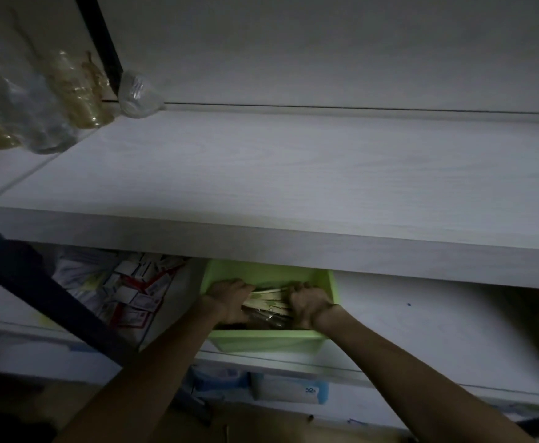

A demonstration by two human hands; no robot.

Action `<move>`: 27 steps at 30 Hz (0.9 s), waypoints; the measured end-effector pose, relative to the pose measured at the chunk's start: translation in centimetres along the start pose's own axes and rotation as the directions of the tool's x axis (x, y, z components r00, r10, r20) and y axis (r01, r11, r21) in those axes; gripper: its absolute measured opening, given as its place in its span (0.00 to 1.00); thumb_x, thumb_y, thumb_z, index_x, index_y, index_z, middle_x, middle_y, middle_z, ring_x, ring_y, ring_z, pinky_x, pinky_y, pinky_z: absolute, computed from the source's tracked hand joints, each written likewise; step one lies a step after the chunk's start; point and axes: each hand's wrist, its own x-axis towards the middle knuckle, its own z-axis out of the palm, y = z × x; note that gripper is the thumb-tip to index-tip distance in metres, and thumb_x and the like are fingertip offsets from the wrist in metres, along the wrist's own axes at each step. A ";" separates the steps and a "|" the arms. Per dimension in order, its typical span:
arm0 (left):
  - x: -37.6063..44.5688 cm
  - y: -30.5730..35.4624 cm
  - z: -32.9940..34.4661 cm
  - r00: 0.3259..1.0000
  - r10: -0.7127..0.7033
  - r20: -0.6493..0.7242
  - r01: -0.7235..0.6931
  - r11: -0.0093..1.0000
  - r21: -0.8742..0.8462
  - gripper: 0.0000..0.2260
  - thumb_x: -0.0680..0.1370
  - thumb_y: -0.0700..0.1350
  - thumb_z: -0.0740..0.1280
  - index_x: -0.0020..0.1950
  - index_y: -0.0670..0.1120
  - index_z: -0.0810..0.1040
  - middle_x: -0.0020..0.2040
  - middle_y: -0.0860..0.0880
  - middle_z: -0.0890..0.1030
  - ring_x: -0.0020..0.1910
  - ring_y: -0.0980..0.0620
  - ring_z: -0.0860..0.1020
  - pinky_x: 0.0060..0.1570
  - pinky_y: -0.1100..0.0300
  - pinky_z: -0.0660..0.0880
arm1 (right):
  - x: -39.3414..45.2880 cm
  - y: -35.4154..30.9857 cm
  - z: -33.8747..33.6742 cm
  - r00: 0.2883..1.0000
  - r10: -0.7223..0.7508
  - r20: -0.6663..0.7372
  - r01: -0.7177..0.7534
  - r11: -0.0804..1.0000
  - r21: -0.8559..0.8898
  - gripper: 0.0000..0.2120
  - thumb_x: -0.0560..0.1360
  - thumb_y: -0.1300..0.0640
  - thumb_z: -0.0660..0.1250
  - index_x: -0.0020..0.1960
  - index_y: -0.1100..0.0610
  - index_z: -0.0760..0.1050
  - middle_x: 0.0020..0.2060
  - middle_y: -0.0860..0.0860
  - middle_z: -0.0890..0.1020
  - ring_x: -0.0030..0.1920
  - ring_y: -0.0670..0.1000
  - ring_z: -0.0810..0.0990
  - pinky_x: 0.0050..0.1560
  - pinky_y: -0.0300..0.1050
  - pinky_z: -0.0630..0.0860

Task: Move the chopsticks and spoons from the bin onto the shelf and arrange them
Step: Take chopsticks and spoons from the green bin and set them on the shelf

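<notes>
1. So the person is reaching both arms down into a light green bin (268,342) that's sitting on the lower shelf (437,324), tucked partly under the wide white shelf (293,174) above it.
2. The left hand (230,298) is curling its fingers around one end of a bundle of wrapped chopsticks (269,300), and the right hand (309,303) is gripping the other end, so both hands look closed on the same bunch.
3. That bundle is sitting inside the bin, near the top of the pile. There's darker stuff underneath it, probably more packs, but it's too dim to say if those are spoons or not.
4. Progress-wise, this is looking like the very start. Over on the far left of the white shelf some clear plastic bags (47,100) are sitting by the dark post, blurry, contents hard to make out. Nothing that's recognizably chopsticks or spoons is lying on the shelf.
5. So pretty much everything is still waiting to be done: lifting this bunch out, getting it up onto the white shelf, going back for the rest, then lining it all up neatly.
6. To the left of the bin a heap of small white and red packets (127,289) is lying on the lower shelf, not part of the job as far as anyone can tell.
</notes>
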 end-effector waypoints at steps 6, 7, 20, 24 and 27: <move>0.3 0.5 -0.3 0.998 0.041 -0.051 -0.031 0.984 0.174 0.32 0.74 0.66 0.69 0.71 0.49 0.70 0.66 0.43 0.74 0.62 0.42 0.76 0.59 0.52 0.73 | -0.4 -0.1 -0.4 0.997 0.047 -0.055 -0.049 0.998 -0.043 0.26 0.78 0.55 0.68 0.72 0.61 0.65 0.67 0.57 0.76 0.66 0.57 0.77 0.61 0.49 0.75; 0.2 0.6 -0.5 0.997 0.052 -0.055 -0.039 0.976 0.213 0.30 0.74 0.66 0.69 0.69 0.48 0.71 0.65 0.43 0.75 0.61 0.42 0.77 0.57 0.52 0.74 | -0.5 -0.2 -0.4 0.996 0.043 -0.080 -0.046 0.999 -0.029 0.28 0.77 0.53 0.70 0.72 0.60 0.65 0.67 0.57 0.76 0.66 0.58 0.76 0.61 0.50 0.74; -0.2 1.0 -2.2 0.984 0.095 -0.148 -0.015 0.884 0.467 0.17 0.80 0.54 0.64 0.65 0.46 0.77 0.65 0.44 0.74 0.54 0.45 0.81 0.51 0.55 0.74 | -1.7 -0.3 -0.8 0.999 0.042 -0.004 -0.042 0.987 -0.152 0.13 0.80 0.54 0.64 0.63 0.56 0.75 0.63 0.55 0.80 0.63 0.57 0.79 0.60 0.49 0.74; -0.2 0.7 -2.6 0.973 0.086 -0.214 0.044 0.843 0.536 0.16 0.80 0.46 0.63 0.67 0.43 0.73 0.65 0.43 0.75 0.59 0.44 0.77 0.59 0.53 0.71 | -0.8 -0.3 -0.2 0.998 0.059 -0.002 -0.058 0.987 -0.147 0.14 0.79 0.54 0.65 0.64 0.56 0.74 0.63 0.54 0.80 0.62 0.56 0.80 0.60 0.49 0.75; -0.2 0.3 -2.9 0.977 0.070 -0.202 0.055 0.830 0.555 0.18 0.78 0.42 0.66 0.68 0.43 0.70 0.63 0.43 0.79 0.61 0.44 0.78 0.62 0.52 0.69 | -0.2 -0.3 0.4 0.997 0.057 0.049 -0.054 0.996 -0.067 0.17 0.81 0.55 0.63 0.69 0.56 0.71 0.66 0.55 0.78 0.65 0.57 0.78 0.62 0.52 0.76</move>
